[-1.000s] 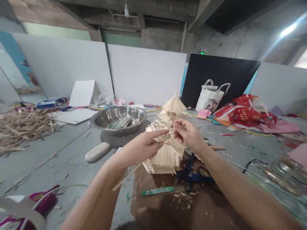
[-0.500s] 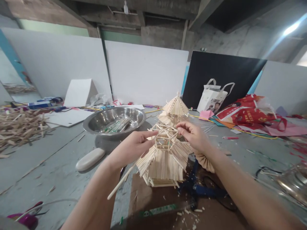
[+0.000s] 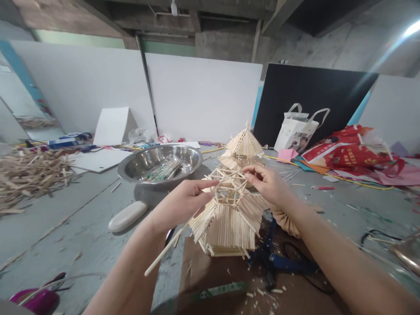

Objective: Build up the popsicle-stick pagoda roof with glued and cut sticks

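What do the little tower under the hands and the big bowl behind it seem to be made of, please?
The tower looks like thin bare wooden sticks, pale and matte; separate rods and cut ends show. The bowl looks like polished metal, probably stainless steel; its grey inside shines and reflects.

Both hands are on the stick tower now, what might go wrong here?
The left hand and right hand touch the thin open frame atop the tower; too much pressure may snap or loosen its sticks. The long stick under the left palm runs close by the tower and might knock it.
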A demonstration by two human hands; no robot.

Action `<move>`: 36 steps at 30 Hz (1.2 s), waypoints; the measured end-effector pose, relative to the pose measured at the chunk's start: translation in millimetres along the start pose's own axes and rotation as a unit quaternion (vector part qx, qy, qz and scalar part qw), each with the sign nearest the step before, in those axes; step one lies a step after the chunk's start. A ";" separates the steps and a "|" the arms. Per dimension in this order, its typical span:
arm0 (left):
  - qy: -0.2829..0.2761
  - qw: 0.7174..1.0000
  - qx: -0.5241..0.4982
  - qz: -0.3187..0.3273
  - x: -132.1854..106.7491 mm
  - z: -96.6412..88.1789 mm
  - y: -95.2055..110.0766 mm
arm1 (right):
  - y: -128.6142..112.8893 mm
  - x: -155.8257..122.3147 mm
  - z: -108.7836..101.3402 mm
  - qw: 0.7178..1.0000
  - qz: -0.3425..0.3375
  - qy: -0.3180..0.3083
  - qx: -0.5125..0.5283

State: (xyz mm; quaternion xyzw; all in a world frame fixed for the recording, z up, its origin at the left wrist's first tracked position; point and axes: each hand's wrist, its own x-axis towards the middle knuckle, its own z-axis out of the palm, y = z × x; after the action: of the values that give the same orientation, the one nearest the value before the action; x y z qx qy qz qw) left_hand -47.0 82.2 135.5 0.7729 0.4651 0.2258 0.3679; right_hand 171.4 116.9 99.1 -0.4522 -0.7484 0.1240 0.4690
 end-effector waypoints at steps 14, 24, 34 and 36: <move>0.002 1.000 0.017 -0.010 3.3 8.7 0.6 | -15.2 0.0 1.2 0.975 -0.174 -0.112 -0.081; 0.010 1.000 0.026 -0.010 1.5 7.4 6.0 | -14.6 -0.4 2.9 0.968 -0.181 -0.137 -0.102; -0.021 1.000 -0.007 0.013 2.7 -5.3 -1.8 | -16.4 0.5 3.6 0.968 -0.174 -0.146 -0.102; -0.033 0.999 -0.021 0.003 3.7 -5.8 -2.4 | -15.7 1.2 3.9 0.968 -0.174 -0.150 -0.100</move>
State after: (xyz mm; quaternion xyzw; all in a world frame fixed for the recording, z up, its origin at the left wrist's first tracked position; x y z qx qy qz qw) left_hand -50.6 88.2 137.3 0.7736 0.4452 0.2110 0.3985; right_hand 159.2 110.1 107.4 -0.3363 -0.8859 0.0313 0.3180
